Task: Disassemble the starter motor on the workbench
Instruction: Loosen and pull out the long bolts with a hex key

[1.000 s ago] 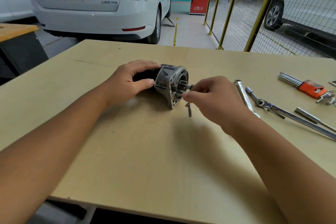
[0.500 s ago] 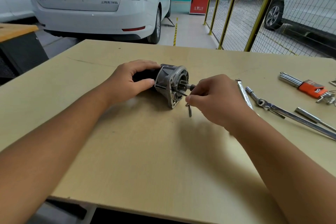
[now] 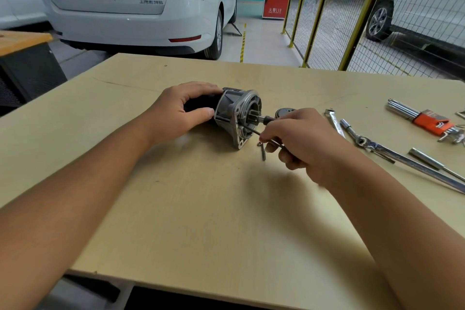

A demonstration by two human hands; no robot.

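The starter motor [image 3: 235,116] lies on its side near the middle of the pale plywood workbench [image 3: 201,209], its cast aluminium nose housing bright and ribbed, with a flat mounting flange facing right and a dark cylindrical body behind. The left hand [image 3: 181,112] curls around that black body, thumb pressed just beside the housing. The right hand [image 3: 299,138] pinches a thin dark rod [image 3: 254,131] that runs from the flange face to its fingertips. A short steel bolt [image 3: 263,150] lies loose on the wood just below the flange. Compared with half a second ago, the right hand has drawn back rightward and the rod shows more length outside the housing, while a round grey part [image 3: 284,112] behind the knuckles is now exposed. How far the rod reaches inside the housing is hidden, and the hex key set [image 3: 427,119] at the right edge is partly cut off.
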